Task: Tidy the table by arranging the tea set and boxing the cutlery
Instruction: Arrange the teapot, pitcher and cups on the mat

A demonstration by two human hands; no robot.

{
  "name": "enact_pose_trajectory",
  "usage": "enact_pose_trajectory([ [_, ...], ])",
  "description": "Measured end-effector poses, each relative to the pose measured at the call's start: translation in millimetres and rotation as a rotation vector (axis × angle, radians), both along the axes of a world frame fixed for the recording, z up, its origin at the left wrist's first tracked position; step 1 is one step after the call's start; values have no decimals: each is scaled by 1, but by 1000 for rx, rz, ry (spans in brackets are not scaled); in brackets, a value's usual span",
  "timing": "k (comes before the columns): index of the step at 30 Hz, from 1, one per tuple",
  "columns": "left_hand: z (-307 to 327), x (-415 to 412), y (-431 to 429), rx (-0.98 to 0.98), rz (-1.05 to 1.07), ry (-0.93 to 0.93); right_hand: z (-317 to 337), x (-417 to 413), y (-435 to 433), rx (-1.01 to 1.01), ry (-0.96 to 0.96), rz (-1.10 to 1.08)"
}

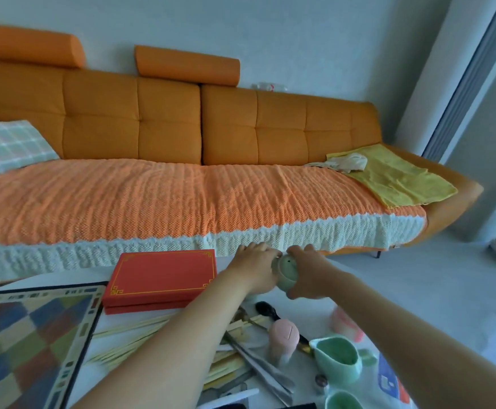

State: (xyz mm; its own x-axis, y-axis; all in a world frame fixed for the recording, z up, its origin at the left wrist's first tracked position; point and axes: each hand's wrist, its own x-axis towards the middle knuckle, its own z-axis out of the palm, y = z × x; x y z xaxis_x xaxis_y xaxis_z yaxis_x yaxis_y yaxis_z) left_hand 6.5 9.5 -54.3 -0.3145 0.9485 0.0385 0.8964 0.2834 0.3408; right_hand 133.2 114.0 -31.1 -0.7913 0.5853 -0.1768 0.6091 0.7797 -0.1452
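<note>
Both hands met at the far edge of the white bench (305,312), holding one pale green lidded pot (285,271) between them. The left hand (255,268) had its fingers curled round the pot's left side, and the right hand (308,276) wrapped fingers and thumb round its right side. Whether the pot touched the bench could not be told.

Just left of the pot lay one red box (161,276), closed, its lid edged with a thin gold line and gold corner frets. Nearer, under the left forearm, lay a heap of pale chopsticks (128,335), too tangled to count. One pair of metal tongs (258,369) and one black spoon (266,307) lay beside them.

Near right stood one green pitcher (338,358), with one green cup (342,401) cut by the near edge. There were two pink pieces: a tall one (283,338) just left of the pitcher and a blurred one (345,320) by the right forearm.

A blue and red pack (388,379) lay at the bench's right edge, its print too blurred to read. A patchwork mat (28,343) filled the near left. Bare bench showed between the spoon and the right hand.

Beyond stood an orange sofa (128,122) with one plaid cushion (13,146) and one yellow towel (397,178)
</note>
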Motion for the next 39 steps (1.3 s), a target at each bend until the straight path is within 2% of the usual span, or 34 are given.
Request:
enact_pose_trajectory([
  [5,48,23,-69,151,14,-303,59,11,-49,50,77,115],
  [14,90,44,-248,169,137,-290,89,18,-199,-1,96,377],
  [21,58,25,-381,215,370,-368,64,-27,-320,-28,85,567],
  [26,28,-4,-447,257,524,-443,39,-70,-381,-53,69,643],
  [31,4,-29,-476,257,614,-464,-2,-113,-407,-37,44,649],
  [39,-36,-61,-478,233,719,-314,-42,-154,-404,-76,63,631],
])
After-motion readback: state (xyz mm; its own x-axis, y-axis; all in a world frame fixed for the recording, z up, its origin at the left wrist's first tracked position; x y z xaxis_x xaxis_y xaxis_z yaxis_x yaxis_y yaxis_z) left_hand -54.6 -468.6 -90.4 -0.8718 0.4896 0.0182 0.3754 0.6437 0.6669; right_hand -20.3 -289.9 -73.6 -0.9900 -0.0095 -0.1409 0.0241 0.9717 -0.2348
